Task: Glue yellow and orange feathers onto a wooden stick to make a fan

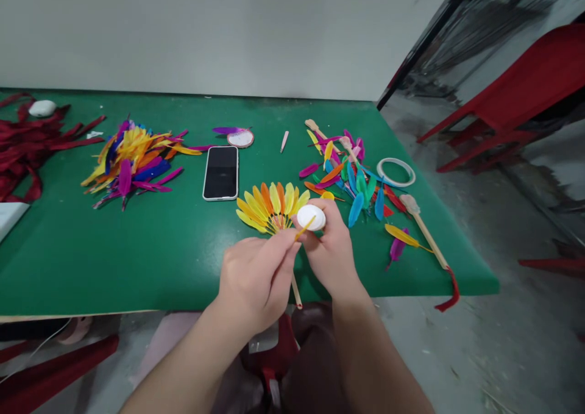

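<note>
Green tabletop (137, 261) fills most of the head view, and the action's just below centre. Left hand (258, 274) has thumb and fingertips pinched tight on a slim yellow feather (304, 228), its tip over a white round object (307, 213). Right hand (331, 243) has its fingers curled around that white thing. Just behind both, mid-frame, there's a yellow-and-orange feather fan (274, 199), its wooden handle (297, 292) poking out lower down. Smartphone (221, 173) sits left of the fan, feather pile (137, 158) upper left, tape roll (412, 175) over on the right.
</note>
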Action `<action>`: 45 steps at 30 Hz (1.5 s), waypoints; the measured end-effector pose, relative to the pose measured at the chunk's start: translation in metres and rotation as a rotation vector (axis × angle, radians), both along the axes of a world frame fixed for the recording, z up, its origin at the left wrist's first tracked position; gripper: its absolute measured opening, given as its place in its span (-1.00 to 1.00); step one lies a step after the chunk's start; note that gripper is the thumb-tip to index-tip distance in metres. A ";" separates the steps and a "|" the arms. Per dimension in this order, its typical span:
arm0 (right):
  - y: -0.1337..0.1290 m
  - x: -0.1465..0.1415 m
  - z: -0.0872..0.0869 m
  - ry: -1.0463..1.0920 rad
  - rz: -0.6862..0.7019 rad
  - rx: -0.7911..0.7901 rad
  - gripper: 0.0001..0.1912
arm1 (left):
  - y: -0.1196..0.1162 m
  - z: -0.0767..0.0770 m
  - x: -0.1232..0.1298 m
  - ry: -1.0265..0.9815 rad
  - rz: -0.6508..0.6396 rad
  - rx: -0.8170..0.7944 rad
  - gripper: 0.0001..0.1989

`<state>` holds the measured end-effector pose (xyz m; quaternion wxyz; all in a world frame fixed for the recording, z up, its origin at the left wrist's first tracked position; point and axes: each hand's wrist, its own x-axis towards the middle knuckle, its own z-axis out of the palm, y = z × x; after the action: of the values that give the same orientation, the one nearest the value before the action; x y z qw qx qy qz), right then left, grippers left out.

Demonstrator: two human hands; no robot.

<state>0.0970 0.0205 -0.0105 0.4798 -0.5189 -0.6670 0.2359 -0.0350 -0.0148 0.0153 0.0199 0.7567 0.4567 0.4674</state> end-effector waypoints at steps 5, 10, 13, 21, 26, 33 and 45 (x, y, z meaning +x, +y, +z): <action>0.000 0.001 0.003 -0.061 0.001 0.027 -0.80 | 0.000 -0.002 0.000 0.019 -0.031 0.042 -0.80; -0.002 0.007 0.012 0.047 0.048 -0.125 -0.85 | -0.003 0.004 -0.004 -0.147 -0.037 -0.097 -0.79; -0.004 0.013 0.015 0.219 0.156 -0.235 -0.77 | 0.000 -0.001 -0.005 -0.394 -0.054 -0.291 -0.78; -0.008 0.017 0.028 0.771 0.086 -0.228 -0.85 | 0.008 -0.013 -0.002 -0.864 -0.240 -0.640 -0.74; -0.011 0.018 0.034 0.975 0.128 -0.198 -0.76 | 0.005 -0.012 0.000 -0.860 -0.274 -0.662 -0.75; -0.007 0.014 0.032 1.091 0.000 -0.351 -0.66 | -0.002 -0.013 0.004 -0.702 -0.271 -0.556 -0.77; 0.000 0.008 0.030 1.199 -0.166 -0.428 -0.56 | 0.005 -0.004 -0.001 -0.234 -0.202 -0.228 -0.82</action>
<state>0.1047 0.0201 0.0199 0.6719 -0.4309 -0.1788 0.5752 -0.0365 -0.0097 0.0115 0.2052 0.7322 0.4228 0.4929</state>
